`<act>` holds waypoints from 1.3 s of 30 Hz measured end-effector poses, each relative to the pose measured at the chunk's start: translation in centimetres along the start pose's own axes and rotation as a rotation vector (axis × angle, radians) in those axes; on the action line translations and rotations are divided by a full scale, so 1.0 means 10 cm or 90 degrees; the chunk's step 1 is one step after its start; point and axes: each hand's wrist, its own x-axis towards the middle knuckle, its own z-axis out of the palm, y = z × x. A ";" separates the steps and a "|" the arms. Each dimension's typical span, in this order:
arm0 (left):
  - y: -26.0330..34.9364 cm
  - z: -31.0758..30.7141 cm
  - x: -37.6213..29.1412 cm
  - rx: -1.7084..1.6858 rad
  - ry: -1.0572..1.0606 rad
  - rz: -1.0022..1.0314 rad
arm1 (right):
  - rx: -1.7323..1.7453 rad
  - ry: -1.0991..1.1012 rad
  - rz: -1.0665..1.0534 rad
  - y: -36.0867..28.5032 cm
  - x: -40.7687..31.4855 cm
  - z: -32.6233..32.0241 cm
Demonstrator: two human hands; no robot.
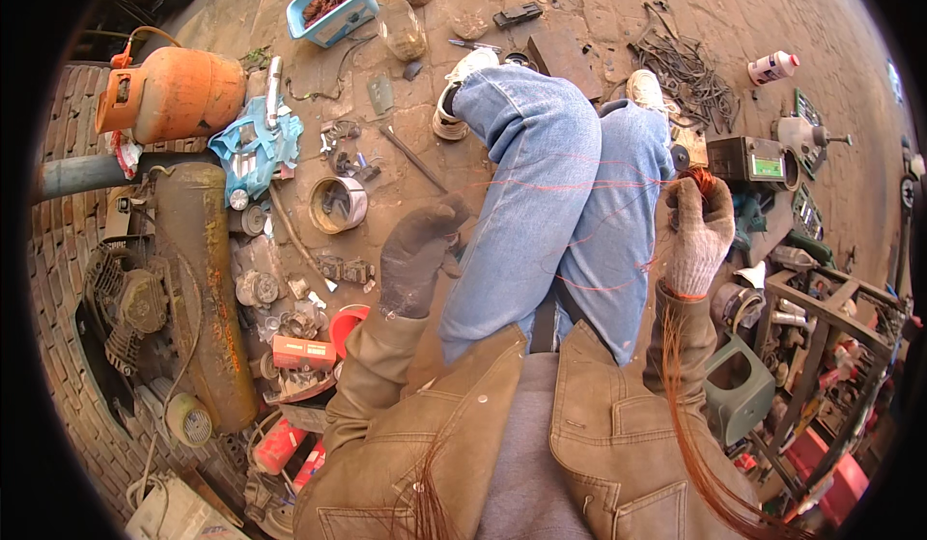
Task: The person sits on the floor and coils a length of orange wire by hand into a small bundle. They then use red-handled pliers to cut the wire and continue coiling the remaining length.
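My right hand (699,225), in a pale knit glove, grips a small coil of thin copper wire (701,178) beside my right knee. Loose copper strands (561,186) stretch from it across my jeans (536,156) towards the other side. At their far end is my left hand (420,257), in a dark, dirty glove, its fingers bent around the wire near my left thigh. The exact grip there is partly hidden by the fingers. One strand sags in a loop over my lap.
To the left lie an orange gas cylinder (192,94), a long rusty cylinder (206,294) and a round tin (338,204) holding parts. Ahead stands a blue tub (333,4) of reddish scrap. On the right are tangled cables (688,69), a black battery (746,159) and a metal frame (833,308).
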 end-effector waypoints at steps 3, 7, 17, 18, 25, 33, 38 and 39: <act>0.03 0.01 -0.01 0.110 0.029 -0.011 | 0.060 0.000 -0.016 0.00 0.00 0.01; 0.08 0.05 -0.03 0.171 -0.007 0.035 | 0.034 0.027 -0.023 0.00 0.02 -0.01; 0.22 0.13 -0.08 0.279 -0.049 0.222 | 0.010 -0.005 -0.044 -0.05 0.08 -0.07; 0.22 0.12 -0.08 0.261 -0.049 0.228 | 0.014 -0.002 -0.043 -0.04 0.08 -0.07; 0.13 -0.07 0.00 0.050 0.034 0.033 | -0.023 -0.070 -0.082 0.03 -0.01 -0.04; -0.03 -0.20 -0.01 -0.666 -0.042 -0.282 | -0.016 -0.067 -0.041 0.02 -0.11 0.03; -0.01 -0.09 -0.10 -0.766 -0.092 -0.153 | -0.054 -0.084 -0.012 0.03 -0.07 0.02; 0.03 -0.07 -0.11 -0.769 -0.081 -0.125 | -0.065 -0.075 0.005 0.03 -0.08 0.03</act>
